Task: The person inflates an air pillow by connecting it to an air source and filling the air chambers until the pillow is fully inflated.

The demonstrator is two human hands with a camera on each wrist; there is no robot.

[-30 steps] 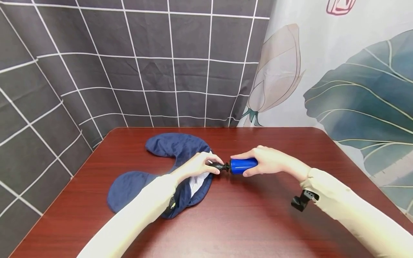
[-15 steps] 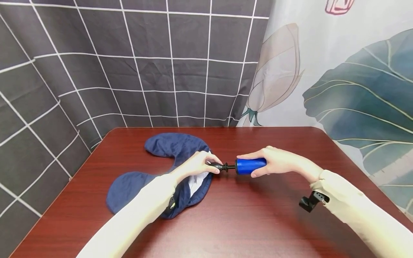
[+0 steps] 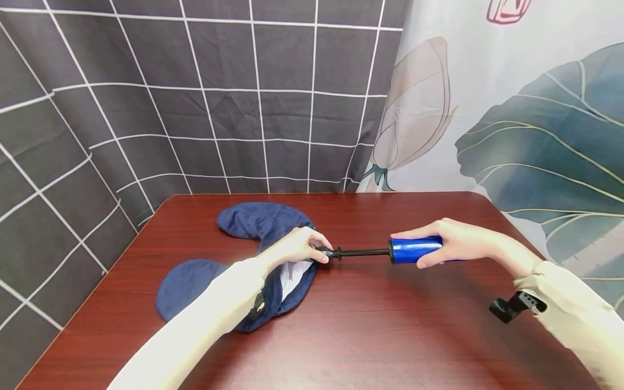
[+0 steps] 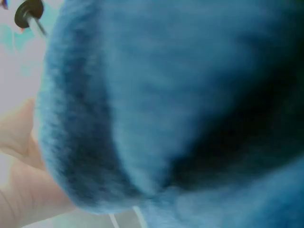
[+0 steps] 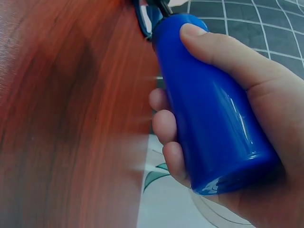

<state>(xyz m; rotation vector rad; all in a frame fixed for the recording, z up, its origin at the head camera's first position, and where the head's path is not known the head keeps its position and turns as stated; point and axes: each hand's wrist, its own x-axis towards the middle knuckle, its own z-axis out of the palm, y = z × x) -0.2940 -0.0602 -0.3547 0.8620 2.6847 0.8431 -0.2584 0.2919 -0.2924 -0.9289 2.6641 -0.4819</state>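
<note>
A hand pump with a glossy blue barrel (image 3: 414, 250) lies level between the two hands, its thin black rod (image 3: 363, 252) drawn well out. My right hand (image 3: 458, 241) grips the barrel; in the right wrist view the thumb (image 5: 223, 52) lies along it and the fingers curl around the far side. With thumb and fingers my left hand (image 3: 297, 246) pinches the pump's black end piece, right at the opening of a navy U-shaped neck pillow (image 3: 265, 216). White lining (image 3: 292, 279) shows through that opening. Blurred navy fabric (image 4: 142, 95) fills most of the left wrist view.
Everything is on a reddish-brown wooden table (image 3: 370, 336). Behind it hang a dark grid-patterned curtain (image 3: 287, 114) and a pale one with flower and leaf prints (image 3: 424, 108). A black wrist camera (image 3: 517, 306) sticks out below the right sleeve.
My right hand has moved to the right with the pump barrel, and much more of the black rod now shows. The left hand and the pillow have stayed nearly in place.
</note>
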